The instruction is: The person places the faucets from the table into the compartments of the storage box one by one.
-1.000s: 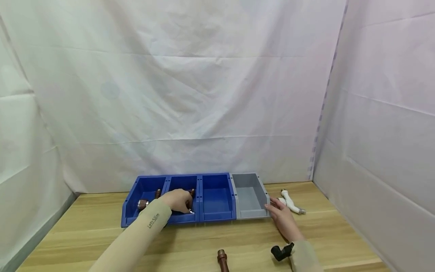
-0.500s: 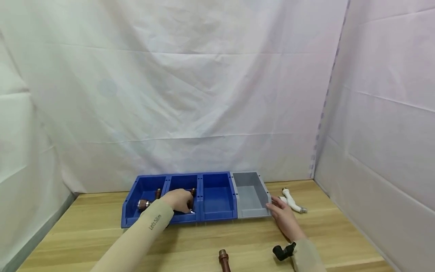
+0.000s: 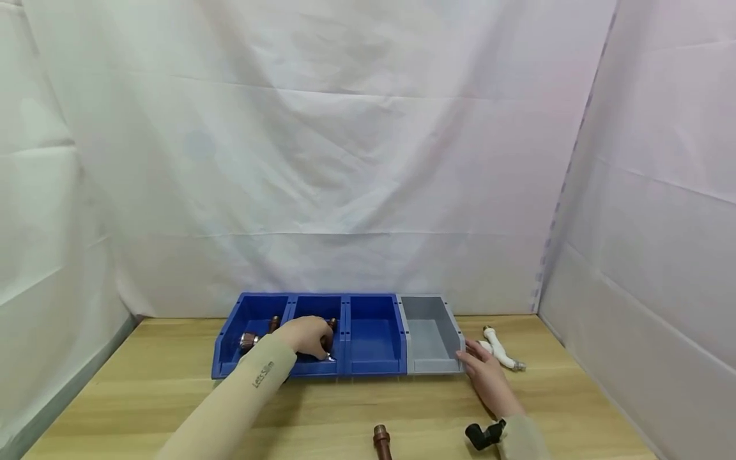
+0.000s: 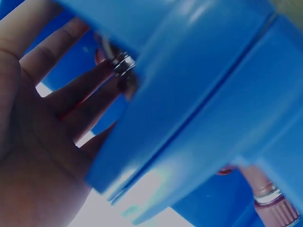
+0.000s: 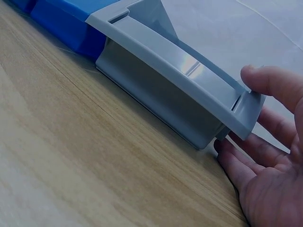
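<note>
My left hand (image 3: 310, 335) reaches down into the second blue bin (image 3: 317, 368) from the left. Its fingers and thumb hold a brown tap (image 3: 332, 324) with a chrome end, which shows by the fingertips in the left wrist view. The blue wall hides some fingertips there. My right hand (image 5: 274, 156) grips the front corner of the grey bin (image 5: 175, 66), thumb on the rim and fingers below. The grey bin stands at the right end of the row, beside an empty blue bin (image 3: 375, 367).
The leftmost blue bin (image 3: 225, 369) holds brown tap parts, one with a ribbed knob (image 3: 248, 341). A white tap (image 3: 499, 350) lies on the wooden table (image 3: 322, 415) right of the grey bin. A brown tap part (image 3: 382, 442) lies at the front. White cloth (image 3: 345, 160) hangs behind.
The whole head view has shifted slightly to the right. Both hands keep their places at the bins, and the bins have not visibly moved.
</note>
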Available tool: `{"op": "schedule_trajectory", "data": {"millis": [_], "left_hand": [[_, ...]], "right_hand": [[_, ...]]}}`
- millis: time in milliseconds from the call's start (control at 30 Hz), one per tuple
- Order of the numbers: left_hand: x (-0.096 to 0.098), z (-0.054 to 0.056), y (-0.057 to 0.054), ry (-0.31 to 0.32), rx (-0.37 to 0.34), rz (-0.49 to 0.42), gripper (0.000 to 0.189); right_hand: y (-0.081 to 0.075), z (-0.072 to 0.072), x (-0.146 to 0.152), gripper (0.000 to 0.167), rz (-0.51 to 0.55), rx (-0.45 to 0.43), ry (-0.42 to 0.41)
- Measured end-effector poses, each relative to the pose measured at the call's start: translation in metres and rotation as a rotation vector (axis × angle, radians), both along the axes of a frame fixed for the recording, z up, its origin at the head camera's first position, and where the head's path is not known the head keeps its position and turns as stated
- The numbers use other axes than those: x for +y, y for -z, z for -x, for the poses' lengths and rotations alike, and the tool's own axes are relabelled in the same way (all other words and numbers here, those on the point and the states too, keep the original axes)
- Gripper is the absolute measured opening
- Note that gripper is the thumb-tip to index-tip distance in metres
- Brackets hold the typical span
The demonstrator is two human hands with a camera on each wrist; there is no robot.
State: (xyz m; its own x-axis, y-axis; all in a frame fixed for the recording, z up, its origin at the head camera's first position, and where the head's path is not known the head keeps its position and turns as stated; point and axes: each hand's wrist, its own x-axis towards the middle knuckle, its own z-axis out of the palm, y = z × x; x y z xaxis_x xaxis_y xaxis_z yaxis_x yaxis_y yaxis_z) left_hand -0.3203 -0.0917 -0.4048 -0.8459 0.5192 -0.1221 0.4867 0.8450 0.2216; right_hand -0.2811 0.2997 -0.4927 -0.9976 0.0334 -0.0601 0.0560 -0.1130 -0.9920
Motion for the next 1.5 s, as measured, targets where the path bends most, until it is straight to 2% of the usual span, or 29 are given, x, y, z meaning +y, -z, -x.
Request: {"op": "schedule_trajectory", "data": {"millis": [100,233,467,600,767,900,1000,1100,1200,1367,1500], "left_hand": [[0.005,0.000,-0.006,0.031,0.007,-0.010,0.008],[0.008,-0.002,-0.008,0.062,0.020,-0.028,0.015],[0.010,-0.011,-0.011,0.055,0.073,-0.048,0.008],[0.010,-0.014,-0.016,0.076,0.151,-0.083,0.008],[0.007,-0.021,-0.012,0.109,0.294,-0.093,0.008],[0.004,-0.027,-0.005,0.083,0.395,-0.074,0.011],[0.004,-0.030,-0.002,0.049,0.440,-0.070,0.025],[0.005,-0.032,0.000,0.010,0.451,-0.075,0.043],[0.004,-0.035,0.002,-0.037,0.423,-0.081,0.056],[0.001,-0.038,0.007,-0.079,0.376,-0.077,0.065],[-0.002,-0.039,0.010,-0.084,0.376,-0.069,0.067]], "right_hand": [[0.002,0.002,0.003,0.064,-0.003,-0.008,0.014],[0.004,0.006,0.007,0.065,-0.016,-0.017,0.010],[0.007,0.006,0.013,0.067,-0.055,-0.027,0.019],[0.007,0.011,0.013,0.067,-0.056,-0.015,0.027],[0.010,0.015,0.010,0.066,-0.051,-0.023,0.035],[0.007,0.017,0.006,0.067,-0.060,-0.005,0.020],[0.003,0.018,0.006,0.066,-0.071,0.012,0.022],[0.001,0.020,0.008,0.065,-0.078,0.005,0.038],[0.001,0.021,0.010,0.065,-0.093,-0.008,0.033],[-0.001,0.022,0.008,0.067,-0.101,-0.010,0.026],[-0.002,0.022,0.007,0.067,-0.082,0.003,0.031]]}}
